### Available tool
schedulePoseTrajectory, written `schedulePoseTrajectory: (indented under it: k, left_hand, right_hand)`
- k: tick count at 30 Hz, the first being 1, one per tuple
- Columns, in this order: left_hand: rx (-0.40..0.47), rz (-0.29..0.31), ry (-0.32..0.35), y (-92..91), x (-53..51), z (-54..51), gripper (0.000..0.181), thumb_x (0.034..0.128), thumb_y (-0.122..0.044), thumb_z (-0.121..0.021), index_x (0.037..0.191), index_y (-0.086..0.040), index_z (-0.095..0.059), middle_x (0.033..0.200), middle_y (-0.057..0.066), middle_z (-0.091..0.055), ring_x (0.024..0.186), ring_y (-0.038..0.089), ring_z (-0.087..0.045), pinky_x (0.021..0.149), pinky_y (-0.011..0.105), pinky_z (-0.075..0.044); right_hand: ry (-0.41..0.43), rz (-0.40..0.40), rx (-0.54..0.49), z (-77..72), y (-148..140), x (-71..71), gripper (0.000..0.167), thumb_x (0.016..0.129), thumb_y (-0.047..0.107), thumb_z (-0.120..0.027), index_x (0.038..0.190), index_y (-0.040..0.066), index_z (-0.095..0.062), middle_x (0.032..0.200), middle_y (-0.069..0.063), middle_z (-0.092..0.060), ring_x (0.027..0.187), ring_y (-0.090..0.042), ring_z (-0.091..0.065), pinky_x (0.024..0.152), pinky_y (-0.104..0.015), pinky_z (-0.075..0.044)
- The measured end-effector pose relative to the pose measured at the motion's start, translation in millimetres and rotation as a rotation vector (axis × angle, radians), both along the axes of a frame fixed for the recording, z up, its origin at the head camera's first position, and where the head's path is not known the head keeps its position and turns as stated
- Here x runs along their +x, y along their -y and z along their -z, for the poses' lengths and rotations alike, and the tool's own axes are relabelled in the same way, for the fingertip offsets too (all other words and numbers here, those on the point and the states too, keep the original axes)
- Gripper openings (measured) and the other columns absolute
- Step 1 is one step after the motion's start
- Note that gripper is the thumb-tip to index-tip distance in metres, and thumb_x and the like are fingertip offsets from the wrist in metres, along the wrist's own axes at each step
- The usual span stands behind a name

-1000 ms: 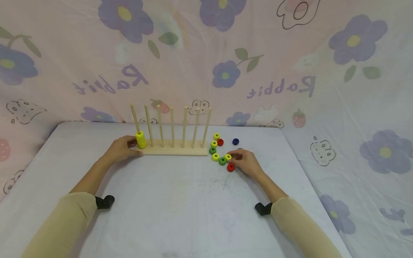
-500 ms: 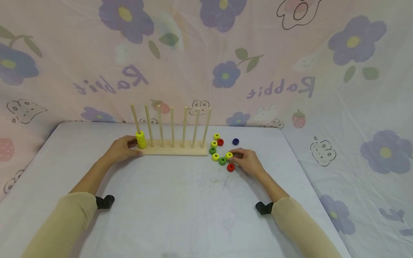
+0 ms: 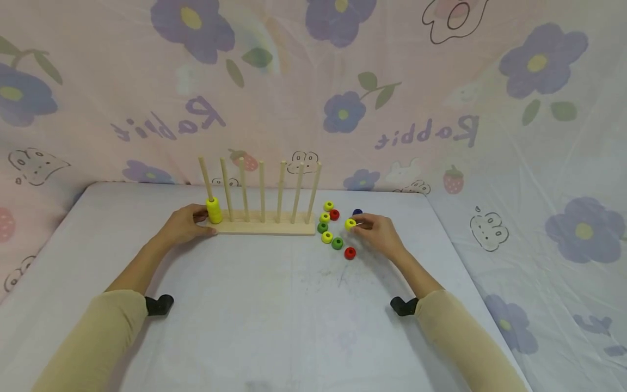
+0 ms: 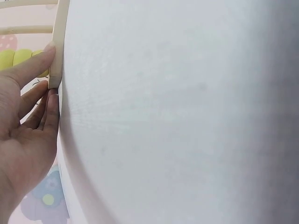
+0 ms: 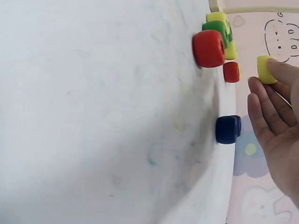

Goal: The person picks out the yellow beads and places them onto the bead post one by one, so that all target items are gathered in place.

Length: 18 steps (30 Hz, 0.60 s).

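Note:
A wooden rack (image 3: 266,229) with several upright pegs stands on the table, yellow beads (image 3: 214,210) stacked on its leftmost peg. The left hand (image 3: 183,225) grips the rack's left end; in the left wrist view its thumb lies on the base (image 4: 57,51) and the other fingers are at the end. Between thumb and fingertips the right hand (image 3: 379,235) pinches a yellow bead (image 3: 350,224), held above the table in the right wrist view (image 5: 266,70). Near it lie a red bead (image 3: 350,253), a green bead (image 3: 337,243) and a blue bead (image 3: 357,212).
Right of the rack, more loose beads lie on the white table (image 3: 274,305): yellow (image 3: 327,237), green (image 3: 322,227) and red (image 3: 334,214) among them. A patterned cloth (image 3: 294,81) hangs behind the table. Each wrist carries a black mount.
The right hand has lifted the yellow bead from beside the green and red beads and moved it slightly up and away from the person. The left hand and the rack have stayed in place.

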<state>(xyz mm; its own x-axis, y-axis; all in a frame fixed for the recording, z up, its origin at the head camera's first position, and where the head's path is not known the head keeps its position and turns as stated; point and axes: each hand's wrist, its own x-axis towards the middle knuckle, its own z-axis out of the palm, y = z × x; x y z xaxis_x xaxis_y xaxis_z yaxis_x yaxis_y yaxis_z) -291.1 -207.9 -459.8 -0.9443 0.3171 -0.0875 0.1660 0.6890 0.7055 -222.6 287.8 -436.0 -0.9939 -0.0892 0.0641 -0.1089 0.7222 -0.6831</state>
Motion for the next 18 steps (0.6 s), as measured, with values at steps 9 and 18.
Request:
schedulePoseTrajectory:
  k: [9, 18]
  left_hand:
    - [0.026, 0.01, 0.019, 1.6, -0.7, -1.7, 0.08, 0.0849, -0.023, -0.081, 0.144, 0.012, -0.039, 0.141, 0.032, -0.046, 0.128, 0.046, -0.048, 0.111, 0.054, -0.039]
    - [0.025, 0.02, 0.011, 0.0, -2.5, 0.8, 0.08, 0.0851, -0.02, -0.08, 0.144, 0.013, -0.038, 0.14, 0.033, -0.044, 0.128, 0.046, -0.048, 0.111, 0.053, -0.039]
  right_hand:
    - [-0.083, -0.019, 0.021, -15.5, 0, -10.1, 0.03, 0.092, 0.019, -0.073, 0.12, 0.011, -0.07, 0.104, -0.006, -0.074, 0.089, -0.019, -0.071, 0.078, -0.037, -0.061]
    - [-0.113, -0.041, 0.037, -32.5, 2, -13.9, 0.03, 0.092, 0.019, -0.073, 0.121, 0.011, -0.07, 0.104, -0.006, -0.074, 0.091, -0.019, -0.071, 0.08, -0.036, -0.061]
